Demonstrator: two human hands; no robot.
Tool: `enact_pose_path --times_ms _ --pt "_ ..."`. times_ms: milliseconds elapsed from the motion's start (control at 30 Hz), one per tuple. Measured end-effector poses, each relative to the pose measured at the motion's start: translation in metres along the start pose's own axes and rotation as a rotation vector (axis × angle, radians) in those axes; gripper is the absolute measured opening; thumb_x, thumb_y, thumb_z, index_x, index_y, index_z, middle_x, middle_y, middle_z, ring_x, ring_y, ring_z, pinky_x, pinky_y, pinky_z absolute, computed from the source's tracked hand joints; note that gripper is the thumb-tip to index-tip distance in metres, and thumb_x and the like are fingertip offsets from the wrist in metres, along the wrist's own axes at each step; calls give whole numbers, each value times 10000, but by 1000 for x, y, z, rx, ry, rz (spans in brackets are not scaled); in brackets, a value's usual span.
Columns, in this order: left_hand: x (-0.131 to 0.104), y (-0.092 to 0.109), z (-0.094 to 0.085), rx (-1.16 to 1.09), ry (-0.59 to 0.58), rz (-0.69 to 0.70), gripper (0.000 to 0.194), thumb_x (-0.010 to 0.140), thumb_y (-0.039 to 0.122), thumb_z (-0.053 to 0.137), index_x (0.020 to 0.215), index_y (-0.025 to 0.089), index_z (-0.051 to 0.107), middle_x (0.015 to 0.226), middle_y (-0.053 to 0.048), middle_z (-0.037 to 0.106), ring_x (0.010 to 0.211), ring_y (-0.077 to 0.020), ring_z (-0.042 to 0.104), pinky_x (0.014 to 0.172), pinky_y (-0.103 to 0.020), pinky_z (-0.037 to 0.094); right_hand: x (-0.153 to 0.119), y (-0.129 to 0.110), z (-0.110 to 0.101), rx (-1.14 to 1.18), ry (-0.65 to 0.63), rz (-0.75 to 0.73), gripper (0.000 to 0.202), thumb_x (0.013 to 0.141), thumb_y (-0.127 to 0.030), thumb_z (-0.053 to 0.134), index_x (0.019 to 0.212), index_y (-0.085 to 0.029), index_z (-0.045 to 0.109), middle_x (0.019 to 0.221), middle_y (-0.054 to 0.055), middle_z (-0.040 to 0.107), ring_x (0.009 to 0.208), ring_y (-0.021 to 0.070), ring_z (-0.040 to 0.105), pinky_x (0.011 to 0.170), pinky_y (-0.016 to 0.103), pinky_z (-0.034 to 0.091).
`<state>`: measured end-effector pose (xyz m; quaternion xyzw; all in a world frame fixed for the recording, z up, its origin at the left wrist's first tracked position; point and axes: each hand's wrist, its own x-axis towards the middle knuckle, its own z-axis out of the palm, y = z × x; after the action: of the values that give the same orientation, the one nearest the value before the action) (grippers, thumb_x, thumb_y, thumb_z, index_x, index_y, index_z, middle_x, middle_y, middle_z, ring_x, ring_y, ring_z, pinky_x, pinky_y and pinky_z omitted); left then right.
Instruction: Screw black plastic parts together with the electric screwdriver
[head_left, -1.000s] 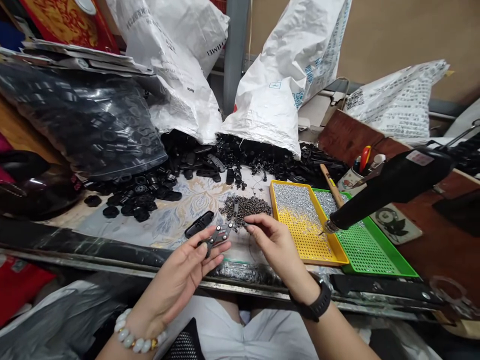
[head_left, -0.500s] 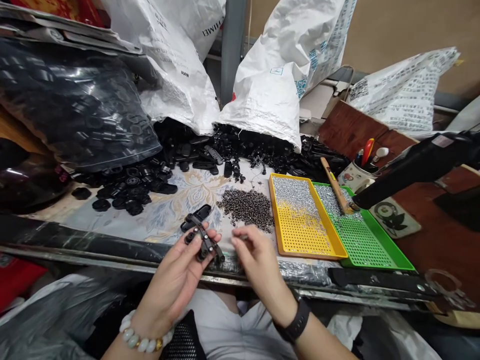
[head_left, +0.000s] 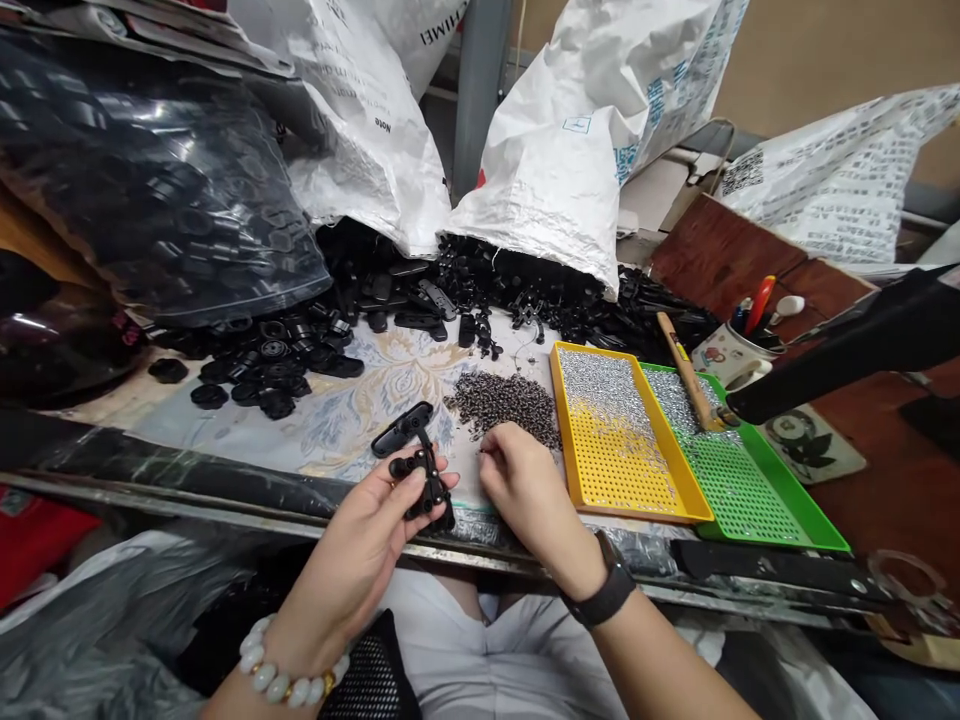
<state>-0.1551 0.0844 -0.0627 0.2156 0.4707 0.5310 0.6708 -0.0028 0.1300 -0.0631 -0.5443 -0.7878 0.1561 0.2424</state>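
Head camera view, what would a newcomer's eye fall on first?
Probably the bright yellow perforated plastic tray and the green perforated tray beside it, on the right, both holding small silvery pieces. Then the two large white printed sacks at the back, black plastic parts heaped in front of them. Front and centre, the left hand holds a jointed black part.
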Motion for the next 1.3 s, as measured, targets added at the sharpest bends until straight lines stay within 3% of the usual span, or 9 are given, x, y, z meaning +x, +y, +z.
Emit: enact_pose_path --times_ms 100,200,433,567,767,867,1033,1200,1300 --pt "1 -2 2 43 -63 19 194 778 279 663 953 197 652 890 -33 707 867 -163 645 717 -212 503 -3 -10 -13 385 -21 -6 96 770 -92 482 751 -176 526 666 -22 529 609 94 481 591 208 389" --pt "0 -5 5 60 -74 60 221 754 279 691 963 210 668 887 -19 714 849 -148 646 765 -202 489 -3 -18 -18 551 -48 4 94 789 -111 481 770 -181 542 667 -29 541 593 82 507 589 200 400" --pt "1 -8 5 116 -34 77 258 717 294 727 968 255 683 874 18 717 754 -105 642 735 -167 485 -6 -15 -16 501 46 -33 108 813 -119 507 800 -166 603 732 3 586 669 95 537 628 206 410" --pt "0 -9 9 114 -55 98 248 714 284 728 954 239 689 883 6 716 778 -128 647 757 -196 493 -10 -14 -14 481 89 -56 121 836 -133 496 811 -172 609 761 18 597 695 109 558 655 226 428" --pt "-4 -7 19 69 -40 148 211 701 278 737 898 209 709 872 -19 716 861 -167 641 824 -239 484 -20 -18 0 617 150 -11 135 862 -168 496 832 -187 626 690 12 581 672 124 560 656 256 448" --pt "-3 -3 16 41 -49 113 216 705 286 734 903 208 697 836 -15 717 824 -158 654 797 -234 499 -19 -12 1 685 156 28 141 866 -185 506 887 -194 645 793 33 621 742 130 588 694 262 470" --pt "5 8 3 -3 82 87 275 732 278 707 983 193 634 851 -41 720 834 -158 666 683 -201 518 -1 8 -4 360 264 8 173 862 -127 472 895 -185 632 901 66 579 853 161 554 783 309 462" --pt "8 10 -2 -33 99 100 298 729 253 707 1004 201 604 884 -41 717 851 -144 654 699 -197 515 17 9 2 -106 97 -29 179 858 -117 466 833 -158 639 899 101 548 863 209 478 763 347 421" --pt "8 8 -3 -38 92 90 290 746 253 694 1013 206 592 876 -33 712 862 -143 649 710 -204 512 21 7 6 -273 15 -59 174 862 -132 474 837 -171 642 914 109 541 855 217 454 720 337 386"
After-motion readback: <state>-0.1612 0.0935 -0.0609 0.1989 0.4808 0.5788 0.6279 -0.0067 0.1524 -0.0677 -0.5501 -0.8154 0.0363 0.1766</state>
